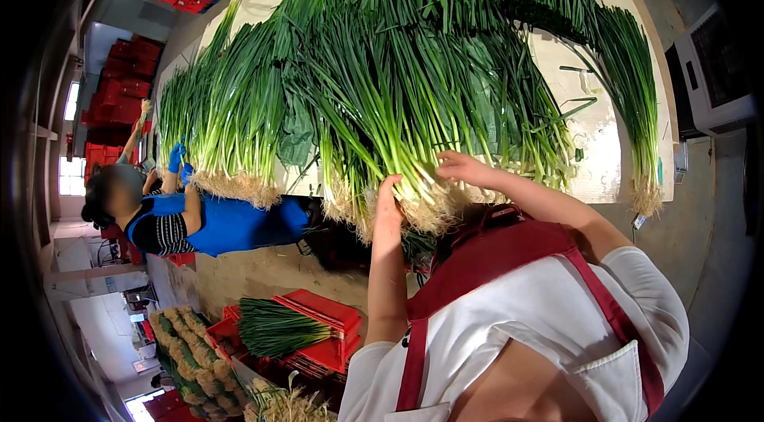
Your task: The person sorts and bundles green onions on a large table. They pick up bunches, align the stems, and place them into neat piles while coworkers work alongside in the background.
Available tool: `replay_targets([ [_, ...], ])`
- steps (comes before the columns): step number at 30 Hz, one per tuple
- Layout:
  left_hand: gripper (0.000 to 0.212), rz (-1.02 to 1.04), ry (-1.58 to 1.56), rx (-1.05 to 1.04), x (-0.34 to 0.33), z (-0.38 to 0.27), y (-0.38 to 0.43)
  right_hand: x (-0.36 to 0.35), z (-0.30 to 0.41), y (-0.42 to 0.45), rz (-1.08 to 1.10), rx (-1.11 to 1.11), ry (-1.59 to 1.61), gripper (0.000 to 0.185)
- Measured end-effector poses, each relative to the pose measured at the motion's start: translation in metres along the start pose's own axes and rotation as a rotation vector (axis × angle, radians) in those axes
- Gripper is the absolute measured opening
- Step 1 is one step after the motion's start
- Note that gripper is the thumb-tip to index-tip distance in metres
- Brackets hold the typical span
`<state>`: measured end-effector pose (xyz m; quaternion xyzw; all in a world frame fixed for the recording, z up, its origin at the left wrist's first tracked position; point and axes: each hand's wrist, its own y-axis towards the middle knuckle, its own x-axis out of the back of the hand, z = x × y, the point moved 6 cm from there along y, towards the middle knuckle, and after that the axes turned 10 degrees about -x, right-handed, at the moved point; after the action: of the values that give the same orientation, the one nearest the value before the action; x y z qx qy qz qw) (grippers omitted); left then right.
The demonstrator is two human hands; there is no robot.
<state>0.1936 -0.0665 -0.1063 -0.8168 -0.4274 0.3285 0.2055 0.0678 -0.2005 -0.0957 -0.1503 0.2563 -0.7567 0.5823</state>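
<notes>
My left hand (pixel 389 205) curls around the left side of a bunch of leafy green alliums (pixel 397 153), just above its pale roots. The bunch lies with its long leaves fanned away from me and its white stem ends at the table's near edge. On the other side of those stems is my right hand (pixel 468 170), its fingers apart and pointing left; whether the fingertips touch the stems I cannot tell. More alliums (pixel 239 99) are spread to the left, and looser stalks (pixel 546 153) lie to the right, under and behind the bunch.
A pale tabletop (pixel 603 141) carries the piles, with a separate bunch (pixel 635 99) at its right end. To the left, a co-worker in a blue apron (pixel 239 222) handles stalks with blue gloves (pixel 177 157). Behind me stand a red crate (pixel 322 311) and stacked rooted bunches (pixel 194 356).
</notes>
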Motion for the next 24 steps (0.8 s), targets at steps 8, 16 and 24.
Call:
replay_targets([
  [8, 0.027, 0.075, -0.061, -0.114, 0.007, 0.021, 0.007, -0.032, -0.015, 0.055, -0.126, -0.211, -0.029, 0.083],
  [16, 0.044, -0.075, -0.034, -0.118, 0.010, 0.030, 0.004, -0.039, -0.029, 0.045, -0.150, -0.125, 0.215, 0.056],
  [24, 0.046, -0.049, 0.184, -0.228, 0.008, 0.015, 0.008, -0.038, -0.027, 0.023, -0.211, -0.245, 0.417, 0.093],
])
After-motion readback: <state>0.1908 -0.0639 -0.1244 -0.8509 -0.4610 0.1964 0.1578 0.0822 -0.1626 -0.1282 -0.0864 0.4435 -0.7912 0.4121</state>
